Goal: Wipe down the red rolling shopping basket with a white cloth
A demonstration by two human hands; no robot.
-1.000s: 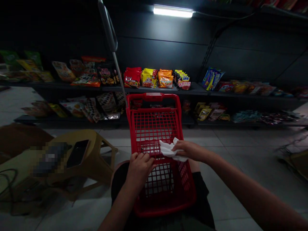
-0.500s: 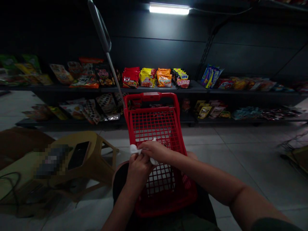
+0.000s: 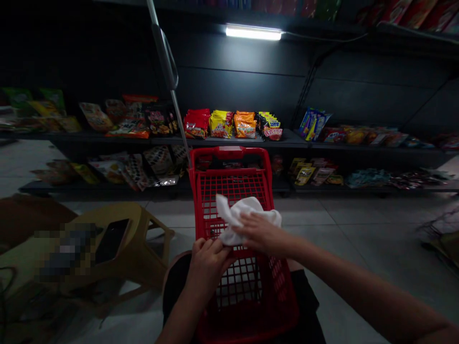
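Observation:
A red plastic shopping basket with open lattice sides rests tipped against my lap, its handle at the far end. My left hand has its fingers curled over a red bar of the basket, near its left side. A loose, crumpled white cloth lies over the middle of the basket. My right hand holds this cloth against the basket, fingers pointing left; its thumb and the underside of the cloth are hidden.
Dark shelves ahead carry packets of snacks. A metal pole slants behind the basket handle. On the left stands a yellow stool bearing a black phone and a blurred item. A lit tube hangs above.
The white cloth, bunched between both hands before, is now spread wider under my right hand, which has moved right. My left hand has come down onto the basket bar. The view has tilted up slightly.

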